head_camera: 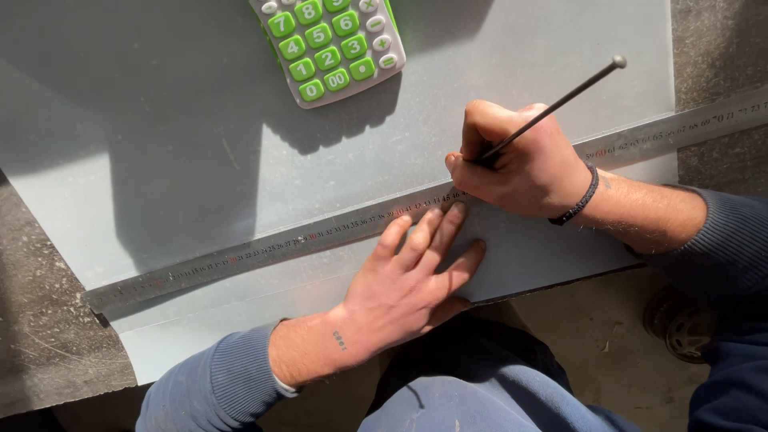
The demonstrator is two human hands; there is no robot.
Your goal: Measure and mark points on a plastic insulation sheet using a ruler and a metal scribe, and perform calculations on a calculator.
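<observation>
Pinched in the right hand [524, 164], pencil-style, is a long thin dark metal scribing rod with a small round head [560, 102]; fingers are closed tight around its lower end, and the head sticks up and away to the far right. Its tip is hidden behind the fingers, so contact with the surface cannot be confirmed, but it sits right at the far edge of the long steel ruler [320, 236].

Left hand [412, 280] is laid flat and open, nothing gripped; fingertips are pressed on the ruler's near edge just left of the right hand, palm resting on the pale grey flat sheet [160, 160].

Ruler is laid diagonally across the sheet, near-left to far-right, overhanging both ends. Sheet is set on a rough concrete floor [40, 336]. A grey calculator with green keys [332, 44] is lying on the sheet at the far edge, well apart from both hands. Blue sleeves and blue trousers are seen at the near edge.

Risks, as judged:
- Ruler is held at one spot only; side pressure from the rod could pivot the long free left end, giving a skewed line.
- Rod tip could ride up over the thin ruler edge toward the left fingertips.
- Sheet is smooth; the ruler could slip if hand pressure is eased.
- Hard shadow over the left half makes any mark there harder to check.
</observation>
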